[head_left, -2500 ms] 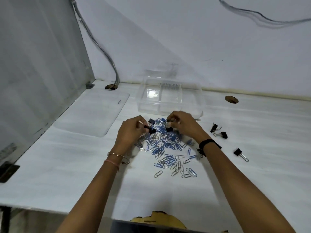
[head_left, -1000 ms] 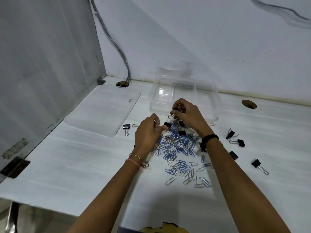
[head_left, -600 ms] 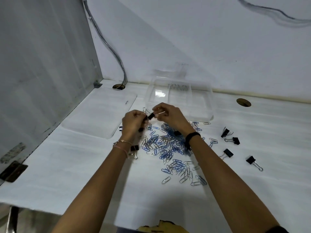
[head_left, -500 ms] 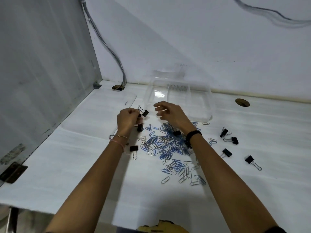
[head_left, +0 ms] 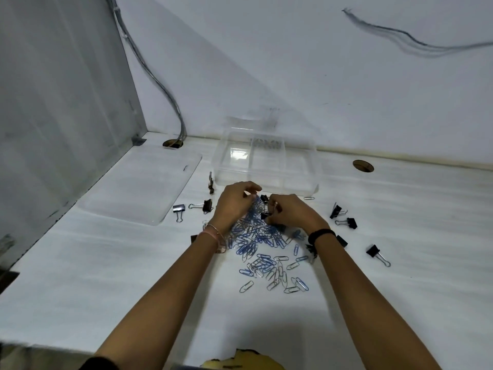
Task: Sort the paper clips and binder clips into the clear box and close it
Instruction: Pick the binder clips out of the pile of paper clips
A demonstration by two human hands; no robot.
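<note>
A heap of blue and silver paper clips lies on the white desk in front of me. Behind it stands the open clear box with dividers. Its flat clear lid lies to the left. My left hand is curled over the far end of the heap, fingers pinching some blue clips. My right hand pinches a small black binder clip at the heap. Loose binder clips lie left and right of the heap.
A grey partition walls off the left side, with a cable running down into a desk hole. Another hole sits at the right by the white wall. A binder clip lies far right.
Both hands have dropped from in front of the box back down onto the heap. More binder clips now lie on the desk left of the heap, near the lid.
</note>
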